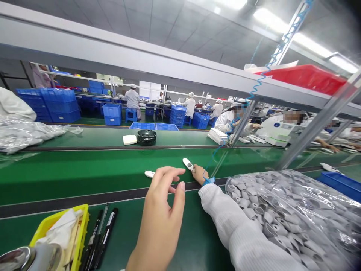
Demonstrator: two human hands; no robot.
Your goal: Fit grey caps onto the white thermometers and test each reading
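Note:
My left hand (162, 214) is raised over the near side of the bench, its thumb and fingers apart with nothing between them. Just beyond its fingers, partly hidden by them, a white elongated piece (149, 174) lies on the green conveyor belt (93, 169). Farther right, my right hand (199, 174) reaches over the belt, closed on the near end of a white handheld device with a small dark screen (187, 164). The device looks like a thermometer. A blue wrist strap (209, 181) with a coiled cord circles my right wrist.
A clear bag of grey plastic parts (282, 218) lies at right, beside a blue tray (342, 184). Black pens (105, 237) and a yellow basket (84, 226) sit at left. Across the belt stand a black round basket (146, 137) and a metal post (304, 128); co-workers sit beyond.

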